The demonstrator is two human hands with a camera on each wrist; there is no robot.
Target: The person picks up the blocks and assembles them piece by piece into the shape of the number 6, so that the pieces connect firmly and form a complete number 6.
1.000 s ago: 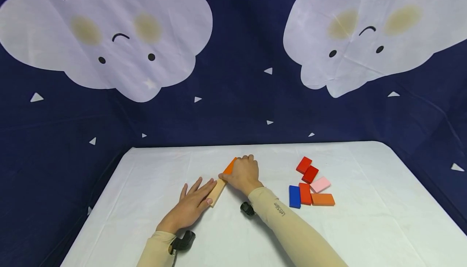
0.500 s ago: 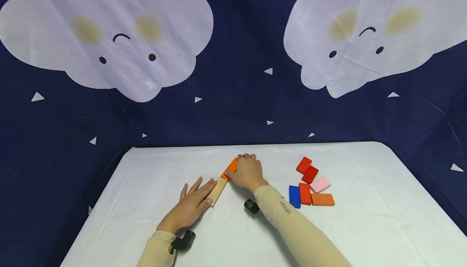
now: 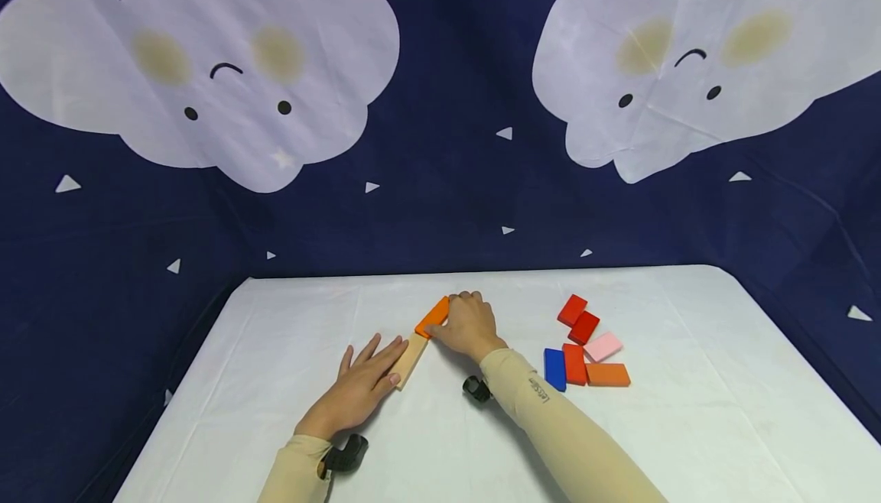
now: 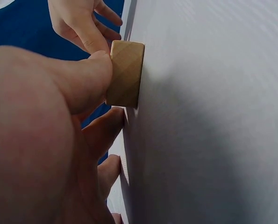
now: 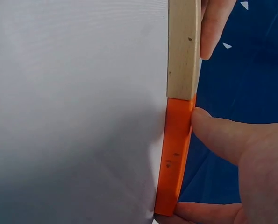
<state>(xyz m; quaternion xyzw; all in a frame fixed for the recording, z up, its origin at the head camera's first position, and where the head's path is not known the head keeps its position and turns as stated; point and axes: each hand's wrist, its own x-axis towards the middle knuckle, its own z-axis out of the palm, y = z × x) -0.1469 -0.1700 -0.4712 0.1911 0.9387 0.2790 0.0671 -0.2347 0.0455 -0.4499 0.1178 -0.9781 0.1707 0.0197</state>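
A plain wooden block [image 3: 411, 360] lies slantwise on the table, an orange block [image 3: 433, 317] set end to end with it. My left hand [image 3: 355, 392] rests with fingers spread beside the wooden block, its thumb pressing on the near end. In the left wrist view the thumb tip touches the end of the wooden block [image 4: 125, 73]. My right hand [image 3: 468, 326] holds the orange block, fingers at its far end and thumb near the joint. The right wrist view shows the ends of the orange block [image 5: 174, 154] and wooden block [image 5: 182, 51] meeting.
Right of the hands lie a blue block [image 3: 554, 369], an upright-lying red block [image 3: 574, 364], an orange block [image 3: 608, 374], a pink block [image 3: 603, 347] and two more red blocks [image 3: 578, 319]. A white cloth covers the table [image 3: 688, 442]; a dark blue curtain [image 3: 454, 105] hangs behind.
My right thumb has drawn back from the joint onto the orange block, and the right hand has shifted slightly right. The orange block's near end has moved slightly left since half a second ago. My left hand is still.
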